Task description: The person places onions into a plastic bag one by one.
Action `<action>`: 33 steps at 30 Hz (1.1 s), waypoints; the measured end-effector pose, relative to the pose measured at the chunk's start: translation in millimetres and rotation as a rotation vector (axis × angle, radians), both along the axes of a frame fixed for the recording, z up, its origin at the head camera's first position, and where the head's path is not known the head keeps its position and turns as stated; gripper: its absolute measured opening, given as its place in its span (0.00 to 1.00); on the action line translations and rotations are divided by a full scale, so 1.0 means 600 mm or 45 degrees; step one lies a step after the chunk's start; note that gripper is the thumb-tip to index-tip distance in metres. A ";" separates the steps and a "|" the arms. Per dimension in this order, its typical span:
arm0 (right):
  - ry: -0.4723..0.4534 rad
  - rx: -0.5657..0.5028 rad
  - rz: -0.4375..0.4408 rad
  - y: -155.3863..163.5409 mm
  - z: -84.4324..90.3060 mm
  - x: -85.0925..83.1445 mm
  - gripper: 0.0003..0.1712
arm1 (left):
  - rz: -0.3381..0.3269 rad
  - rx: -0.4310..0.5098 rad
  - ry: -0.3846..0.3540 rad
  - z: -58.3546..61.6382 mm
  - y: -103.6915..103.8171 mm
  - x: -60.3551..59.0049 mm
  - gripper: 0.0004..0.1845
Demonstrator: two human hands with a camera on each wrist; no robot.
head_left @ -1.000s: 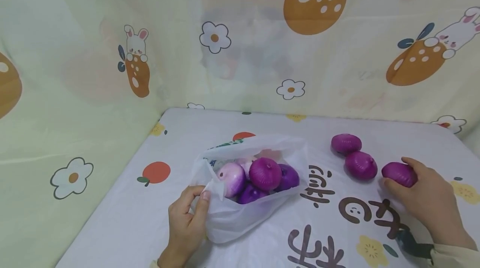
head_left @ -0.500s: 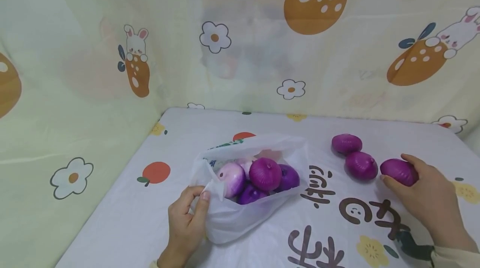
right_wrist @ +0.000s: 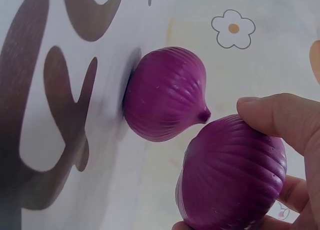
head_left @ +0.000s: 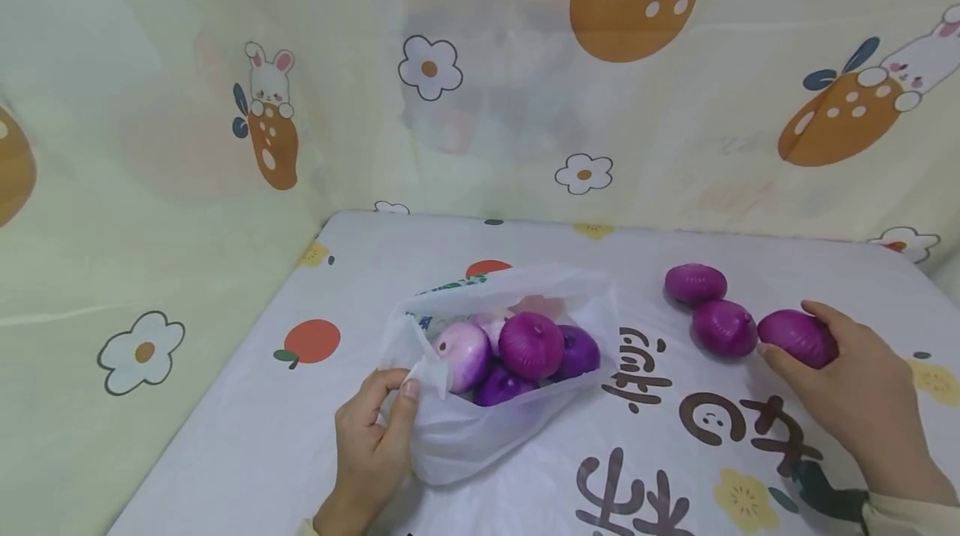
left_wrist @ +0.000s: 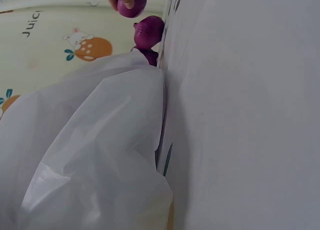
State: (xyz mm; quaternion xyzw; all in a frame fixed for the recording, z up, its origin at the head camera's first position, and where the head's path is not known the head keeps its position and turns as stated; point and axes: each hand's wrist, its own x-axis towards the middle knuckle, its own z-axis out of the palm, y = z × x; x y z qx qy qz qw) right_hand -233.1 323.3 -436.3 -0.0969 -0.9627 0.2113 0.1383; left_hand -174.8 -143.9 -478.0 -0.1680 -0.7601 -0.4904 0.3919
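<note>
My left hand [head_left: 375, 436] pinches the near left rim of a white plastic bag [head_left: 502, 436] between thumb and fingers. Through the bag's mouth I see a red onion [head_left: 531, 345] on top of several purple and pale purple round vegetables [head_left: 463, 357]. On the right, my right hand [head_left: 862, 394] grips another red onion [head_left: 798, 338] with thumb and fingers. The right wrist view shows this held onion [right_wrist: 232, 175] raised off the table, close to a second onion [right_wrist: 165, 93] that rests on the cloth. Mostly the bag's outer side [left_wrist: 100, 150] fills the left wrist view.
Two loose red onions lie right of the bag, a nearer one [head_left: 724, 328] and a farther one [head_left: 696, 284], touching or nearly so. A white printed cloth [head_left: 247, 453] covers the table. Printed curtains [head_left: 510, 119] hang behind it and to the left.
My right hand has lifted its onion slightly and brought it a little left, towards the loose onions. The left hand and the bag stay in place. The head view has tilted slightly.
</note>
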 end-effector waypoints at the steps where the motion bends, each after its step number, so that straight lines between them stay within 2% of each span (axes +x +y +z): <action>1: 0.000 0.000 -0.006 -0.002 0.001 0.000 0.51 | -0.001 0.000 0.000 0.000 0.000 -0.001 0.09; 8: 0.023 -0.006 -0.008 -0.014 0.004 0.001 0.51 | 0.004 0.009 -0.038 0.000 0.000 -0.001 0.09; 15: 0.121 -0.002 0.061 -0.020 0.006 0.004 0.49 | 0.005 -0.001 -0.007 -0.002 0.002 0.000 0.11; 26: 0.190 -0.019 0.155 -0.047 0.013 0.005 0.48 | 0.007 -0.011 0.004 0.001 0.002 0.001 0.11; 33: 0.274 -0.019 0.229 -0.076 0.025 0.004 0.46 | -0.022 0.016 -0.028 0.003 0.001 0.000 0.08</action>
